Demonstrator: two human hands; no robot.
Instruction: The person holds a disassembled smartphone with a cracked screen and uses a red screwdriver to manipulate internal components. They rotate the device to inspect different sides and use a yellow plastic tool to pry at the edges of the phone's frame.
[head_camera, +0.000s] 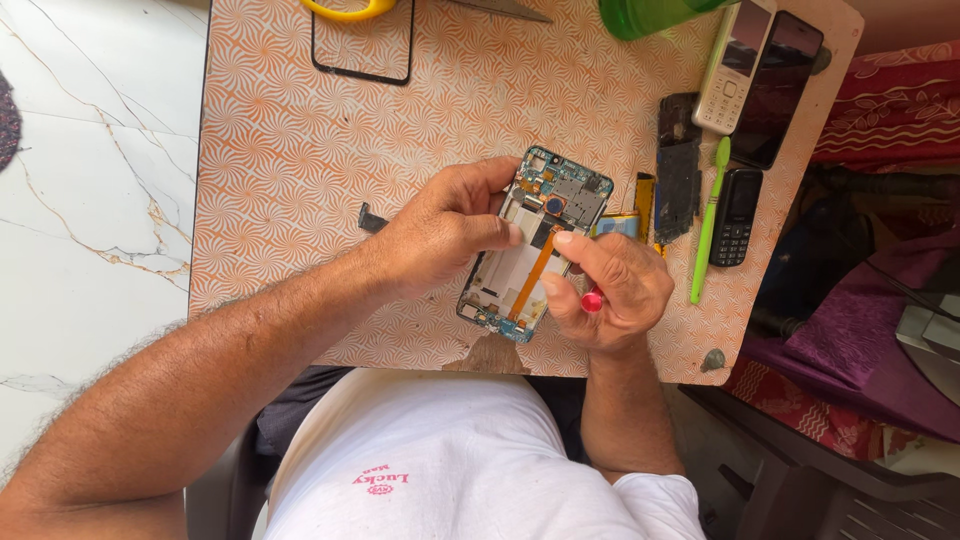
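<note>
An open phone (530, 245) lies near the middle of the table (300, 150), close to the person's belly, with its back cover off so its insides show. Its long side runs at a slant, from the low end near the person up and to the right. The left hand (440, 235) comes in from the left and pinches the left edge of the phone, thumb pressed on the pale metal middle part. The right hand (610, 290) sits on the right edge and is closed around a small tool with a red handle (592, 300); its pointing finger lies flat on the phone, next to a thin orange strip (533, 275) that runs along the long side. The tool's tip is hidden, so I cannot tell where it touches. Both hands touch the phone, one on each side. The top end has a blue-green board with tiny shiny parts and a round camera eye. The table has an orange and white swirly pattern and looks smooth, with a worn patch at its near edge. To the right lie a dark phone part (678, 165), a green toothbrush (710, 220), a small black button phone (737, 217), a white button phone (735, 65) and a black flat phone (778, 85). A green cup (650, 15) stands at the far edge.
</note>
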